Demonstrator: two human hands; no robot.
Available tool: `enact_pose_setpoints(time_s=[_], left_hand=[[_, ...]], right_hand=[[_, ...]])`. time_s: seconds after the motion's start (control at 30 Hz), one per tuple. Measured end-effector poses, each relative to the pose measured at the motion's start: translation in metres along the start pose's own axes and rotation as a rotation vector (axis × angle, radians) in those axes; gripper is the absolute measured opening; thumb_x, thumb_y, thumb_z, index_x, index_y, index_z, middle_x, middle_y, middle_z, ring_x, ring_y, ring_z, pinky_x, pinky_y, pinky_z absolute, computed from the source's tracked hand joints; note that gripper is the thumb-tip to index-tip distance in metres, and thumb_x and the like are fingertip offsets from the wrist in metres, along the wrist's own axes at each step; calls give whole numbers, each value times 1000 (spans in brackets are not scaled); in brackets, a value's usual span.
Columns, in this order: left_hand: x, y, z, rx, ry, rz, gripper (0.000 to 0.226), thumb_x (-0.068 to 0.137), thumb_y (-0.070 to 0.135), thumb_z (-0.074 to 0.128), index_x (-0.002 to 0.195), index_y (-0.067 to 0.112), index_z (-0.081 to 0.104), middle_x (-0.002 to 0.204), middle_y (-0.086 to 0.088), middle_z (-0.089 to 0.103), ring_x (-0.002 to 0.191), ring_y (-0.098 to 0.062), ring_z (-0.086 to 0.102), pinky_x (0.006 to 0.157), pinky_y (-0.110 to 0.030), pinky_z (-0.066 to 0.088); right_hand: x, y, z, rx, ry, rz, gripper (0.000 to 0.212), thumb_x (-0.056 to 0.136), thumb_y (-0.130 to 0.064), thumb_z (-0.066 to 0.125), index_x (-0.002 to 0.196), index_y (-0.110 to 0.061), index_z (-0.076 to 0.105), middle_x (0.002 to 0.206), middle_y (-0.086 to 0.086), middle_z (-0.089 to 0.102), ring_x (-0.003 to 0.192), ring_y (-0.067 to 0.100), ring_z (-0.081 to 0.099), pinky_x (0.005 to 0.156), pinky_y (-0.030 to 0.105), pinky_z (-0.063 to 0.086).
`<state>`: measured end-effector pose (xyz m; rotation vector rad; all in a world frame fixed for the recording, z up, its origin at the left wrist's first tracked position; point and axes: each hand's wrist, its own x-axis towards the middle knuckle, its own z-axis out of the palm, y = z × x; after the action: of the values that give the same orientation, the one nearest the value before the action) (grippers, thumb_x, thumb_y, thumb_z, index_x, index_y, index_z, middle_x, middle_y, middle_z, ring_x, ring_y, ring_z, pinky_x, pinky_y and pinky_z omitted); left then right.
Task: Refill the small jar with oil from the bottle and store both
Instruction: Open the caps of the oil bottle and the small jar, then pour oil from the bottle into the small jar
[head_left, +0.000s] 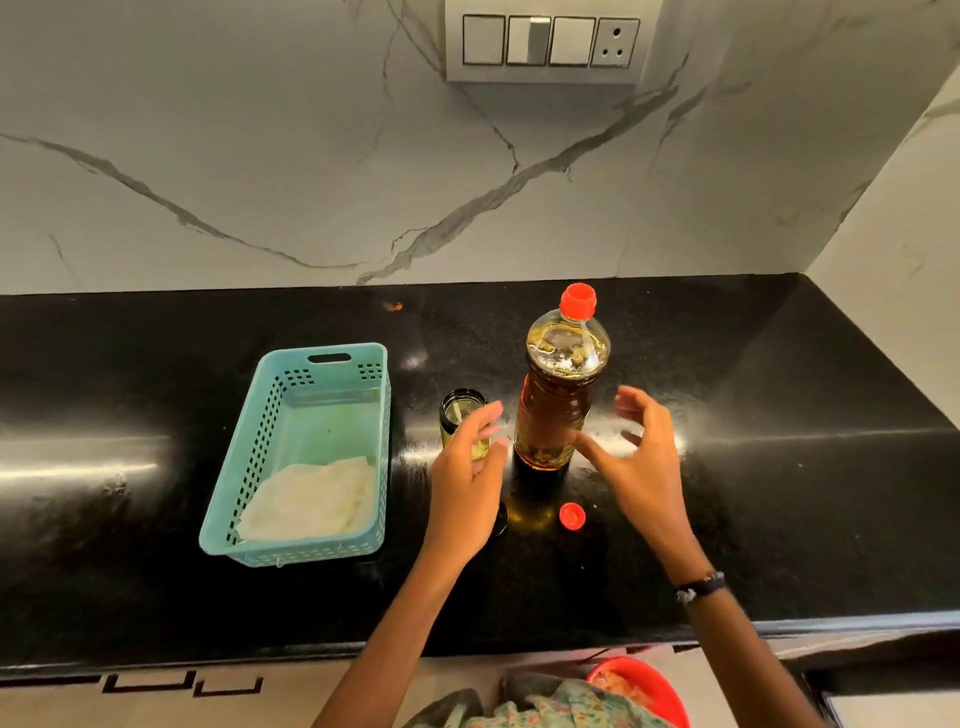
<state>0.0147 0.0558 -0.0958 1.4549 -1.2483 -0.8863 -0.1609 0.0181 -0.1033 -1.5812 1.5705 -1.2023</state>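
A: Where is the oil bottle (558, 395)?

B: It stands up straight in the middle of the frame, on the black counter (779, 467). It has a red cap (577, 300) on top and brown oil inside.

A: And the small jar (464, 422)?

B: Just left of the bottle. Its top is open and it is standing up. The left hand (470, 480) is in front of it, so I cannot tell if the fingers touch it. They are curled a bit and may pinch something small and clear.

A: What about the right hand (641, 457)?

B: It is right of the bottle, fingers spread wide, holding nothing.

A: Anything else?

B: A small red lid (572, 516) lies flat on the counter below the bottle. A blue-green basket (382, 447) sits at the left with white paper (311, 501) in it.
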Motion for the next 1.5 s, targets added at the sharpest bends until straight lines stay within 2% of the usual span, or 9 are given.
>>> enact_pose_setpoints(time_s=[0.07,0.17,0.3,0.67,0.93,1.1,1.27,1.4,1.5], left_hand=[[12,14,9,-52,-51,29,42,95,11,50,135,23,46,132,13,51,122,2,46,89,-3,39],[24,25,20,-141,-89,26,50,94,12,52,141,25,37,137,14,45,128,2,41,105,-19,38],[30,27,27,-194,-100,25,51,94,10,52,139,26,37,135,13,47,126,2,43,106,-22,38],[35,27,26,-219,-68,15,43,94,11,53,133,27,45,131,11,53,123,-1,47,104,-21,40],[37,26,19,-186,-102,28,42,94,11,53,133,24,46,129,15,54,120,6,48,104,-22,39],[39,17,4,-128,-64,39,40,94,11,53,130,25,48,132,15,53,123,5,45,106,-26,37],[40,-2,-21,-82,22,12,38,93,13,56,128,26,49,131,16,53,122,6,46,106,-26,38],[37,-14,-31,-65,69,-51,39,91,20,58,128,30,49,133,18,51,124,6,43,107,-23,35],[36,-22,-34,-70,81,-95,44,90,24,61,131,32,45,136,17,47,126,-1,43,107,-25,34]], right_hand=[[17,-2,2,74,-80,4,91,61,-46,81,137,-21,37,131,-11,43,121,0,42,97,14,35],[34,-7,11,149,-206,-32,94,56,-49,82,136,-27,36,133,-18,44,120,-9,42,94,6,36],[43,-9,22,262,-302,-47,74,66,-19,83,123,-39,41,119,-19,56,106,-13,54,82,9,47],[59,-4,39,294,-201,-28,67,64,-11,86,117,-31,49,109,-16,64,102,-6,61,81,12,48],[58,-8,43,309,-132,-16,70,55,-33,86,117,-22,55,108,-11,67,100,1,64,82,18,51],[60,-7,49,296,-94,-18,57,63,-15,86,110,-26,56,105,-10,68,98,3,65,84,24,52],[67,-7,44,212,-156,-80,62,58,-23,88,112,-11,60,104,-3,70,97,9,67,86,34,55],[77,-16,32,44,-235,-266,72,56,-15,90,117,-22,53,109,-18,63,102,-3,61,87,15,48],[86,-22,22,-105,-361,-377,80,56,-19,90,124,-27,47,113,-19,59,106,0,59,90,16,47]])
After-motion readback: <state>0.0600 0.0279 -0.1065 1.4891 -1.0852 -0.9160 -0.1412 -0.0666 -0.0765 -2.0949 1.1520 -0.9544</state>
